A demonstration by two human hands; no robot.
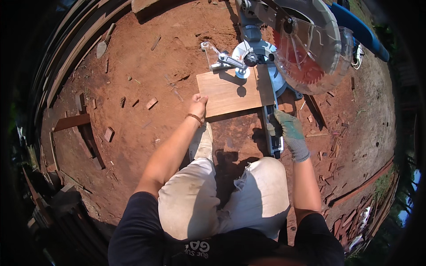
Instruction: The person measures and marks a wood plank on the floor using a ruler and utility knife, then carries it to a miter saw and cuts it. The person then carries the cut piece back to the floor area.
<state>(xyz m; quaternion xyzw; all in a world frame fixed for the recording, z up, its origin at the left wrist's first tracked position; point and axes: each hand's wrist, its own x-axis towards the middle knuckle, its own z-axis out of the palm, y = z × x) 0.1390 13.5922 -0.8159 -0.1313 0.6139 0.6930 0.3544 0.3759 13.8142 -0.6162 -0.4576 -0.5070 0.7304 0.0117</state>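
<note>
A flat wooden board [230, 95] lies across the table of a mitre saw [251, 33]. My bare left hand [198, 107] grips the board's near left corner, thumb on top. A clamp [231, 60] with a round pad reaches over the board's far edge; whether it presses down I cannot tell. My right hand [288, 128], in a green and grey glove, is closed around the saw's narrow front arm [274, 139], close to the board's right corner. Some of its fingers are hidden. The toothed blade [306, 66] stands behind a clear guard [335, 66], right of the board.
Offcuts such as a small block [109, 134] are scattered over the reddish dirt. A trowel [103, 46] lies at the far left beside long stacked planks [66, 57]. A wooden frame piece [73, 122] rests at left. Behind the saw is a blue object [366, 35] with a white cable [357, 57].
</note>
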